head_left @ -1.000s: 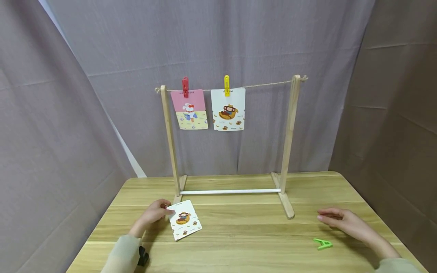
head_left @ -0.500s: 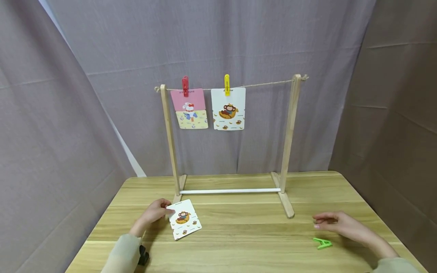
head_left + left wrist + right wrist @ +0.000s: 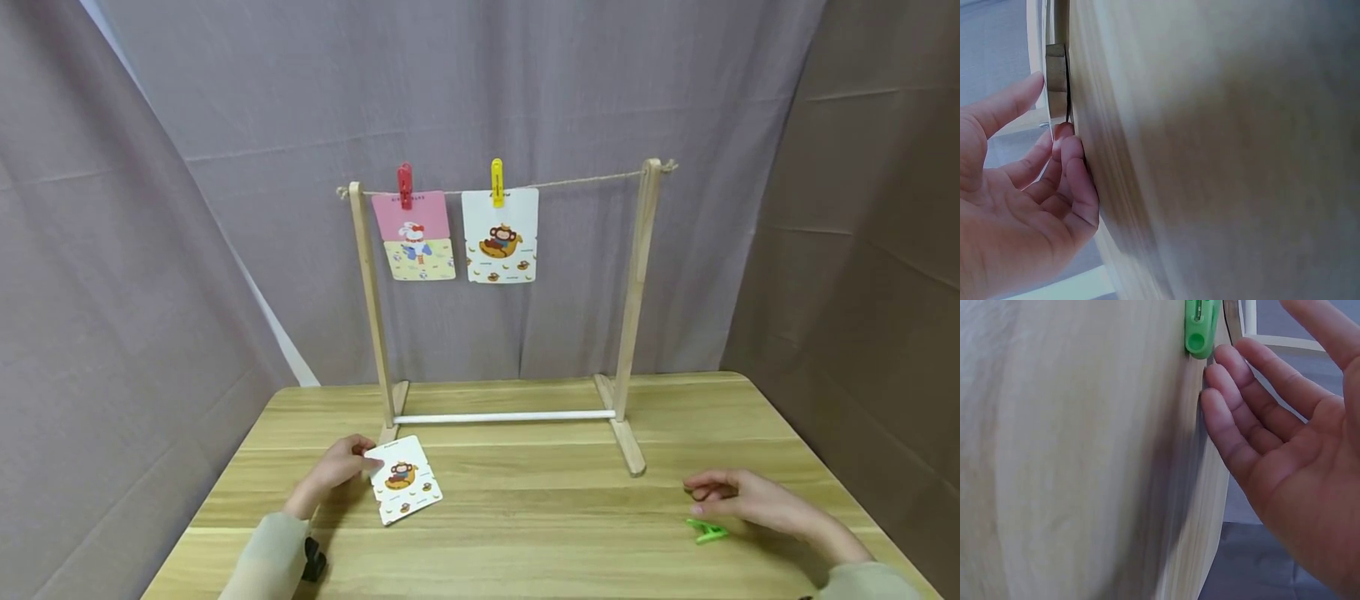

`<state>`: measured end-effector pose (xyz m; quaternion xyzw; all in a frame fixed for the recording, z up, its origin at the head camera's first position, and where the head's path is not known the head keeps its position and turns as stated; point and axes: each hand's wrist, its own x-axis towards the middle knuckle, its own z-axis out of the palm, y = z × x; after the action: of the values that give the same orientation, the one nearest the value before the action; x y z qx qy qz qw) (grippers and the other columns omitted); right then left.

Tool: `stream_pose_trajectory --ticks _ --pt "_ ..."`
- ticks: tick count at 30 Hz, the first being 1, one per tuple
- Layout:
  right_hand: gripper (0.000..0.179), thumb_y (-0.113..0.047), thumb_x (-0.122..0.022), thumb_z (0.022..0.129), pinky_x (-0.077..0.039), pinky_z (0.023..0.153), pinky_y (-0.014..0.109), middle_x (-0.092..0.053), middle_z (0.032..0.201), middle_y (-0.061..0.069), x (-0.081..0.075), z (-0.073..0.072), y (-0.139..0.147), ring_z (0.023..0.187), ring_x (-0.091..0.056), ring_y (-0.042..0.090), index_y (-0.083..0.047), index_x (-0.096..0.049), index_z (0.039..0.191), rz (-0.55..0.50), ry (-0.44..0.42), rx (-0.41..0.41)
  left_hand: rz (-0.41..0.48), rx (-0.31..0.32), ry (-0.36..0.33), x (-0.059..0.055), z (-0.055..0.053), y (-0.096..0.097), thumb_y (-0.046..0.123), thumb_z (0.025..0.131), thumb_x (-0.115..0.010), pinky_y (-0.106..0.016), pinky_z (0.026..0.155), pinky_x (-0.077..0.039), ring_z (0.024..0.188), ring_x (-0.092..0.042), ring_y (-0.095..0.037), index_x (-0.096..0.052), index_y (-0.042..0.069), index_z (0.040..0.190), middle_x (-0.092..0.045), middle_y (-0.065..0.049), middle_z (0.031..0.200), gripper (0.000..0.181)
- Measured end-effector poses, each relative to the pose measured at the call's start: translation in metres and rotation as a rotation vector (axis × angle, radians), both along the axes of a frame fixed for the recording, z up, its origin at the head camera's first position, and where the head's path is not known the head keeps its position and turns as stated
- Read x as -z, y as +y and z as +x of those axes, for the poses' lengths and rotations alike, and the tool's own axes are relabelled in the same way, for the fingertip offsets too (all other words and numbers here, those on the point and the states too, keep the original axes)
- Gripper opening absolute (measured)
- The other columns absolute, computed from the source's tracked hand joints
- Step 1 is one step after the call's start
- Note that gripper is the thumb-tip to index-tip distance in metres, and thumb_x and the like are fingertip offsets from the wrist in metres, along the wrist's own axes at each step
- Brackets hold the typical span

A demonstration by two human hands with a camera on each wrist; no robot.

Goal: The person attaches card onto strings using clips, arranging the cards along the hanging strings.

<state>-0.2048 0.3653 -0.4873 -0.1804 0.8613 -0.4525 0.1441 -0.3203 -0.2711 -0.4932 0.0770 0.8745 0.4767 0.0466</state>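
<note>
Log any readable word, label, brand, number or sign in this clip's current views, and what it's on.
None legible.
Pink-and-yellow card: top line too small.
Hanging monkey card: top word partly behind the yellow clip; small print unreadable.
Loose monkey card in the left hand: top word and small print too small.
Green clip: no lettering visible.

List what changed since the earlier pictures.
The right hand moved left, nearer the green plastic clothespin, without gripping it. The left hand still pinches the white rectangular monkey-print card; the pink-and-yellow rectangular card and second white monkey card hang as before.
</note>
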Motion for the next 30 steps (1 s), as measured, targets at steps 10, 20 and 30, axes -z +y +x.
stream_pose_trajectory --ticks 10,20,30 --pt "0.047 -0.010 -0.068 0.096 -0.050 0.076 0.021 -0.063 0.112 0.014 0.0049 0.0009 0.0054 0.092 -0.057 0.003 0.019 -0.053 0.129 -0.031 0.012 -0.061 -0.035 -0.003 0.020 -0.0013 -0.0014 0.0003 0.007 0.081 -0.079 -0.030 0.072 -0.045 0.083 -0.052 -0.020 -0.061 -0.011 0.112 -0.060 -0.011 0.093 0.039" --pt "0.044 -0.002 -0.075 0.087 -0.049 0.077 0.021 -0.062 0.112 0.005 0.0064 -0.0006 0.0072 0.093 -0.054 0.002 0.017 -0.056 0.122 -0.037 0.124 -0.148 -0.053 0.004 0.032 -0.0030 -0.0015 -0.0005 0.007 0.082 -0.078 -0.031 0.072 -0.043 0.082 -0.050 -0.020 -0.063 -0.010 0.109 -0.058 -0.010 0.091 0.035" --pt "0.043 -0.003 -0.076 0.086 -0.044 0.070 0.021 -0.058 0.105 0.005 0.0098 0.0023 0.0009 0.086 -0.049 0.004 0.015 -0.057 0.121 -0.050 0.106 -0.130 -0.059 0.012 0.017 0.0001 -0.0017 -0.0019 0.009 0.082 -0.079 -0.030 0.071 -0.043 0.081 -0.049 -0.019 -0.063 -0.009 0.109 -0.058 -0.009 0.090 0.035"
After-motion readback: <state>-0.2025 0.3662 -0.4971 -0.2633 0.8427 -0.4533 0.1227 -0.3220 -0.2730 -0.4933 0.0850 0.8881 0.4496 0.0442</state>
